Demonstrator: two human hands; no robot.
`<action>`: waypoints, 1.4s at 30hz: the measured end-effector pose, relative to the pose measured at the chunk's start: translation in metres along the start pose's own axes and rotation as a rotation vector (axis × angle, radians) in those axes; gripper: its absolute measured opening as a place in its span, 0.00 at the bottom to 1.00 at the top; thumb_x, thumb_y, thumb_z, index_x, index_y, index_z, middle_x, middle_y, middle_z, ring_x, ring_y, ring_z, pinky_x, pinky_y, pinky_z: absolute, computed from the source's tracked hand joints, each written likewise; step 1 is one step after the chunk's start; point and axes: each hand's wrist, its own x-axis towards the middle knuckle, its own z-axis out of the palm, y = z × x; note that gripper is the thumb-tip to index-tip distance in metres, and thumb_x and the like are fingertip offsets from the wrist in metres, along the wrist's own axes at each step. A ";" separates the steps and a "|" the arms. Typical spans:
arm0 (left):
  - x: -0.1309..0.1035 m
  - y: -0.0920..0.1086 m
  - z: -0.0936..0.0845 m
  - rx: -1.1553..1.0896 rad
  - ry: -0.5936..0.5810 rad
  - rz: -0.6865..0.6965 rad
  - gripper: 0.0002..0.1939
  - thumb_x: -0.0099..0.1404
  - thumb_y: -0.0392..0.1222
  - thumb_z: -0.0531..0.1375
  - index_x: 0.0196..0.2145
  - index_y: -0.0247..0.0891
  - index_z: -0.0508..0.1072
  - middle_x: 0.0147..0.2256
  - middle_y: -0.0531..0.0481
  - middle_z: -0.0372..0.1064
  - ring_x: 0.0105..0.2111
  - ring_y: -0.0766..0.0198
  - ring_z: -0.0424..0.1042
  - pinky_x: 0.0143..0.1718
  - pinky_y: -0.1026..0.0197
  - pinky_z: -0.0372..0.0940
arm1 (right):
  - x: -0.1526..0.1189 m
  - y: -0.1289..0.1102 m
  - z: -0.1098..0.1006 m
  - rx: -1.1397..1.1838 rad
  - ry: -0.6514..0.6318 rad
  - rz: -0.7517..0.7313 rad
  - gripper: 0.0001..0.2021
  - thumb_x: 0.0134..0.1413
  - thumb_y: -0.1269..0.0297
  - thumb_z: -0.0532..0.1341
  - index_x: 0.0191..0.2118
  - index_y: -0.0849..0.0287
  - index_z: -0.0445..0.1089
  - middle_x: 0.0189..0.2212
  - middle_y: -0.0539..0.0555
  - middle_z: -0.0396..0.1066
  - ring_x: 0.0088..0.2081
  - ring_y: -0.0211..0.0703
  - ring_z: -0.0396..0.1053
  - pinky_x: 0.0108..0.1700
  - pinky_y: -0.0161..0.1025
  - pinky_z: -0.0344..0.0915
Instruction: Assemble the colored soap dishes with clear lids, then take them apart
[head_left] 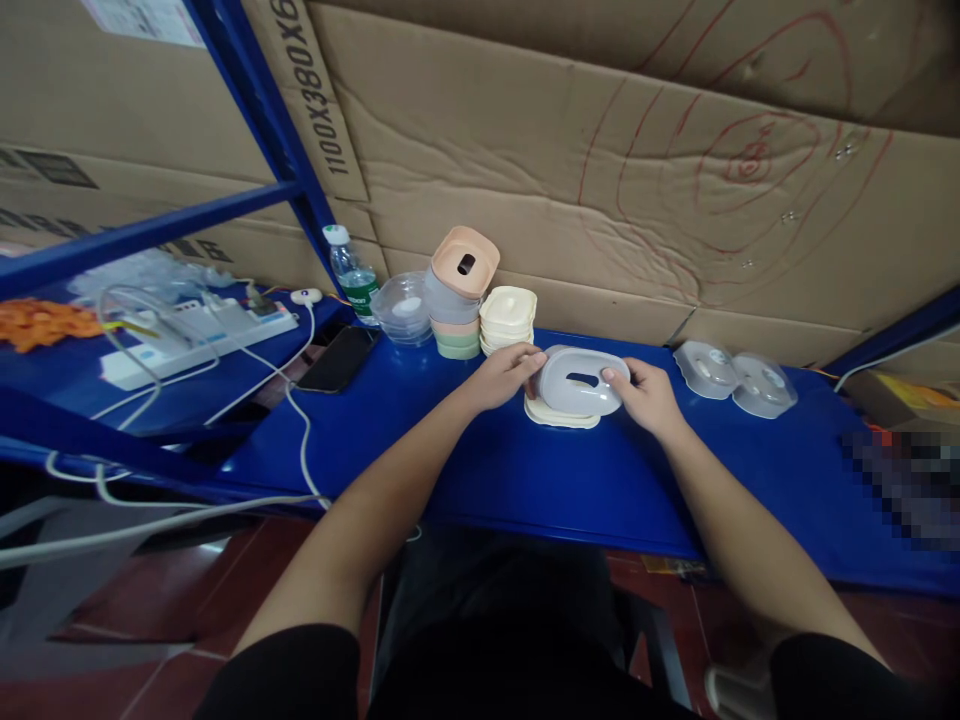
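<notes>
Fingers point(618, 384) hold a slotted lid point(579, 397) above the blue table point(510, 480), cardboard point(480, 130) behind

Cardboard wall point(525, 130): dim, flat light, darkening toward the upper right corner.
Blue tabletop point(517, 490): soft sheen, muted.
Grey lid point(562, 398): pale gloss.
Lap point(502, 590): nearly black, detail lost.
Red floor point(247, 570): shadowed, one pale glare patch at left.
Clear bowls point(401, 315): edges soft, perhaps slightly out of focus.
Picture edges: wide-angle stretch; blocky pixelated patch point(907, 485) at right.
</notes>
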 end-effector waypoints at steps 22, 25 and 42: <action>-0.003 -0.005 -0.003 0.502 -0.224 -0.234 0.22 0.76 0.51 0.50 0.52 0.37 0.77 0.26 0.51 0.77 0.31 0.59 0.79 0.37 0.59 0.67 | 0.006 0.010 0.020 -0.089 -0.277 0.070 0.23 0.68 0.42 0.57 0.45 0.55 0.79 0.37 0.55 0.83 0.38 0.50 0.78 0.39 0.42 0.67; -0.002 -0.007 -0.002 0.600 -0.269 -0.246 0.23 0.76 0.53 0.48 0.50 0.38 0.77 0.26 0.51 0.77 0.31 0.58 0.78 0.37 0.59 0.65 | 0.006 0.009 0.018 -0.153 -0.311 0.059 0.22 0.69 0.43 0.56 0.45 0.55 0.79 0.36 0.55 0.82 0.37 0.49 0.77 0.37 0.41 0.64; 0.003 -0.008 0.005 0.830 -0.284 -0.189 0.28 0.78 0.53 0.43 0.44 0.38 0.81 0.48 0.40 0.81 0.49 0.51 0.79 0.46 0.55 0.67 | 0.009 0.009 0.020 -0.348 -0.387 0.063 0.22 0.71 0.48 0.53 0.37 0.55 0.79 0.34 0.56 0.82 0.36 0.48 0.76 0.34 0.40 0.59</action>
